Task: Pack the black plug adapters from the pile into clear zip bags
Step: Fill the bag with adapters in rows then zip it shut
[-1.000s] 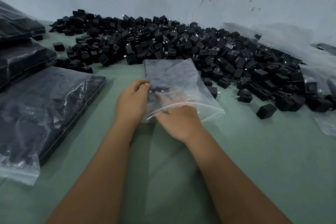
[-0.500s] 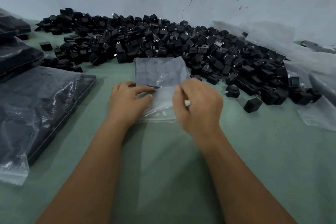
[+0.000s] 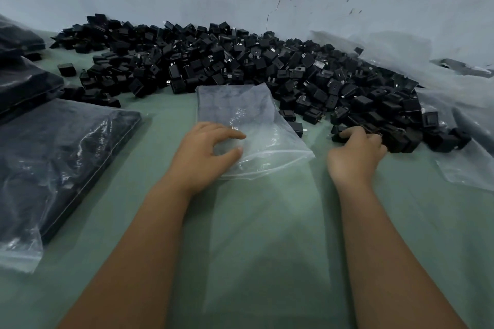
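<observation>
bag mouth | my left hand (image 3: pixel 205 152) pinches the zip bag (image 3: pixel 248 125) open; my right hand (image 3: pixel 355 152) curls on pile (image 3: pixel 240 61) adapters, just right of it

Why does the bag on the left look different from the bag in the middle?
The left bag is packed full and looks black; the middle bag looks see-through and lies nearly flat. No hand touches the left bag; the left hand holds the middle bag's mouth. Both are clear zip bags.

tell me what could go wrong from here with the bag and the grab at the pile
The left hand pinches only one edge of the clear zip bag, so its mouth may sag shut before loading. The right hand is reaching into the pile's near edge, which could knock loose adapters further across the green table.
</observation>
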Available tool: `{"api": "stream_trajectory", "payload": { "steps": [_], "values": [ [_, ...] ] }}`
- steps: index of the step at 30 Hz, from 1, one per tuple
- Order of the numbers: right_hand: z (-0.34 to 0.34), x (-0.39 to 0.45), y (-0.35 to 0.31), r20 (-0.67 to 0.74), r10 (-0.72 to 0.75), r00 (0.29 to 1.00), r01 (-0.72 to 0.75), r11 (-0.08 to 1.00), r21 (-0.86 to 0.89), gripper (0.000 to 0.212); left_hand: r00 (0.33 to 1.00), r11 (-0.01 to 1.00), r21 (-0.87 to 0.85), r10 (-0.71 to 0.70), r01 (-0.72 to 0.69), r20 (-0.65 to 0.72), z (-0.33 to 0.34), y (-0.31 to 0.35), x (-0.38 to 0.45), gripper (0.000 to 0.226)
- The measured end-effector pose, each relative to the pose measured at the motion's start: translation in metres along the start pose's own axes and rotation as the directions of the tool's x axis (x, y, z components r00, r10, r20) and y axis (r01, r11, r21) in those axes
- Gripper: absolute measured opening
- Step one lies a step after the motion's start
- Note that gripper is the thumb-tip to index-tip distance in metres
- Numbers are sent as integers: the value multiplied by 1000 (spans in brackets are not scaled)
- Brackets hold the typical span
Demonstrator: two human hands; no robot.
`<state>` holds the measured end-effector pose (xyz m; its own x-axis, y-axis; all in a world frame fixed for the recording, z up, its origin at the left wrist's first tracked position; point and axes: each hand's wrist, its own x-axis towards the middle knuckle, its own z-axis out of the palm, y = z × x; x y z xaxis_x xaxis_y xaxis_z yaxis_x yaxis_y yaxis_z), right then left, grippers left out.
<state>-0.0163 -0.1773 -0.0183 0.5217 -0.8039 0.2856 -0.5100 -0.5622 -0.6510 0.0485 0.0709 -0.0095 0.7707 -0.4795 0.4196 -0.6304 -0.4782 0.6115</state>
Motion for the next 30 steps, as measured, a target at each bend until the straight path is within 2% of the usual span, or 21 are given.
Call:
{"api": "stream_trajectory", "payload": {
  "steps": [2,4,7,9,10,12,14,16,18,20,23,25,27,30],
  "values": [
    [3,-2,-1,18,-68,998,67,996,54,42,1000,1000,-14,-5,5,-9,0,-1,-1,32],
    [1,-4,-6,-3,-79,997,77,972,222,35,1000,1000,-20,-23,23,-11,0,-2,-1,39],
    [-5,-10,-21,-39,-12,999,34,786,618,17,999,1000,-19,-17,18,38,-1,0,-3,62],
    [-6,-19,-32,-72,-27,997,71,680,729,11,996,1000,26,-5,3,94,-2,3,-3,76],
    [-5,-25,-38,-93,-54,994,106,644,758,10,994,999,53,-3,-3,108,-2,3,-3,76],
    [-4,-42,-52,-159,-154,975,220,590,777,12,997,999,32,-18,16,81,-1,2,-2,58],
    [-1,-62,-64,-188,-335,923,356,564,745,14,998,995,-87,-54,55,11,-1,2,0,29],
    [5,-82,-72,-132,-527,840,456,552,698,14,995,976,-194,-101,94,-24,-4,4,2,10],
    [11,-96,-76,-42,-640,767,530,596,604,17,987,943,-302,-159,140,-37,-7,6,2,8],
    [15,-100,-76,9,-666,746,599,676,429,21,968,910,-369,-236,191,-80,-7,5,2,7],
    [18,-94,-71,73,-638,766,610,759,228,22,934,883,-410,-319,231,-161,-5,3,2,4],
    [21,-89,-68,164,-600,783,589,800,114,21,926,862,-457,-330,217,-183,-4,4,2,6],
    [23,-88,-68,200,-593,780,608,794,-17,24,930,844,-509,-306,167,-202,-5,6,3,7],
    [20,-92,-72,187,-579,794,594,804,-34,24,934,828,-551,-272,105,-231,-8,10,2,6]
  ]
}}
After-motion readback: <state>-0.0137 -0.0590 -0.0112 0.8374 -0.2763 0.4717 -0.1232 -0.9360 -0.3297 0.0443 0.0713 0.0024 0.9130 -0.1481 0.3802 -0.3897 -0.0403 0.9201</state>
